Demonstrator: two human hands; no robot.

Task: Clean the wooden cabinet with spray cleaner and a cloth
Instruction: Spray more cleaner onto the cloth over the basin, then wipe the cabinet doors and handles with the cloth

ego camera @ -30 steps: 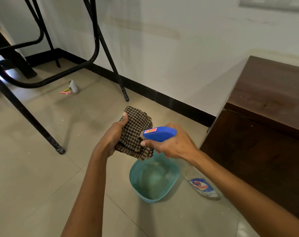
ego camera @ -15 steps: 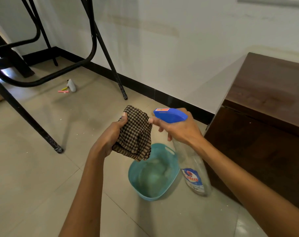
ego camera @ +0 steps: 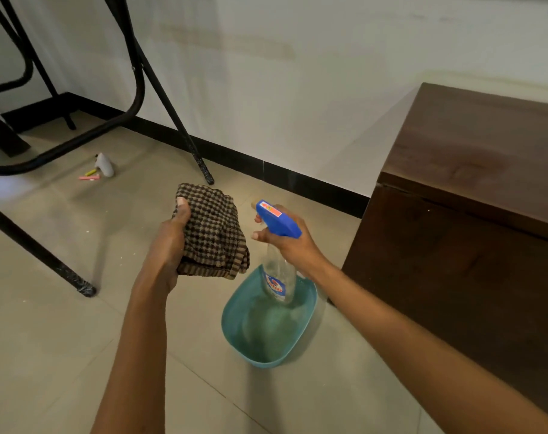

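My left hand [ego camera: 167, 245] grips a folded brown checked cloth [ego camera: 214, 233], thumb on top, held above the floor. My right hand [ego camera: 293, 245] holds a clear spray bottle [ego camera: 279, 277] with a blue trigger head by its neck; the nozzle points left toward the cloth, a short gap away. The bottle hangs over a teal basin [ego camera: 235, 336]. The dark wooden cabinet [ego camera: 473, 189] stands at the right against the wall, untouched by either hand.
Black metal furniture legs [ego camera: 185, 133] cross the left and back of the tiled floor. A small white object [ego camera: 104, 164] and pink and yellow sticks [ego camera: 89, 177] lie near the wall. A black skirting runs along the white wall.
My right hand raised and turned the spray bottle from tilted low beside the basin to upright over it. The cloth stayed in my left hand.
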